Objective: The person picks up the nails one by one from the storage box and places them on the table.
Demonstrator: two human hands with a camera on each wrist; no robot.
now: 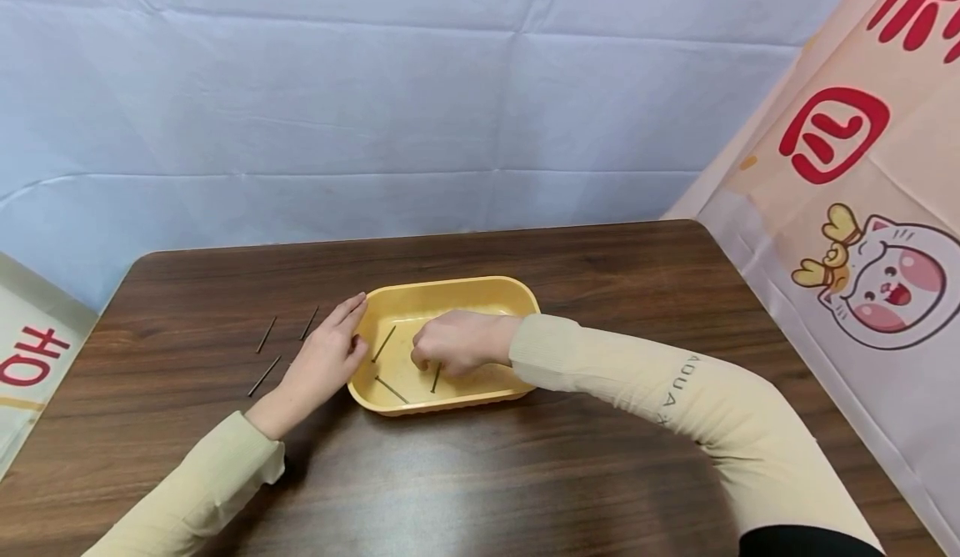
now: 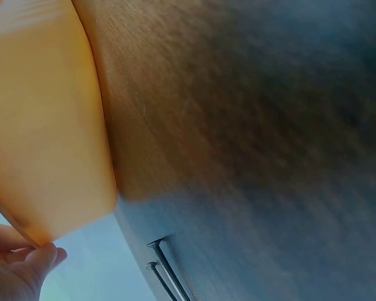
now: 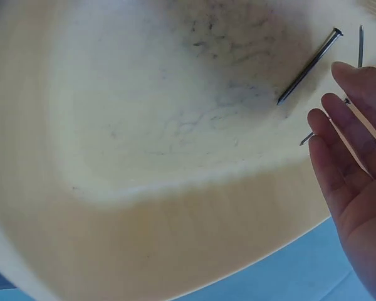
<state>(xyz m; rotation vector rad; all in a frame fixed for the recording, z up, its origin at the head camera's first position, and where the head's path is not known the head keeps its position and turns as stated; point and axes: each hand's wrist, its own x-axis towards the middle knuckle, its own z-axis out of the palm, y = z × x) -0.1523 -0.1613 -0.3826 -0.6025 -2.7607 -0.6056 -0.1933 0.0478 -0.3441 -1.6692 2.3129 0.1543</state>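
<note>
A yellow plastic tray (image 1: 450, 290) stands on the table. Inside it lie three loose nails, among them a dark nail (image 1: 383, 344) near the left end and another nail (image 3: 310, 66) close to my right fingers. My right hand (image 1: 459, 342) reaches down into the tray. In the right wrist view its thumb and fingers are apart and loosely bent, with no nail held between them. One nail is partly covered by those fingers. My left hand (image 1: 324, 358) holds the tray's left rim; the left wrist view shows fingertips (image 2: 47, 256) at the rim's corner.
Several nails lie on the brown wooden table (image 1: 600, 457) left of the tray, including one nail (image 1: 264, 376) beside my left wrist. A pale cloth (image 1: 375, 107) hangs behind the table. A printed banner (image 1: 862, 207) hangs at the right.
</note>
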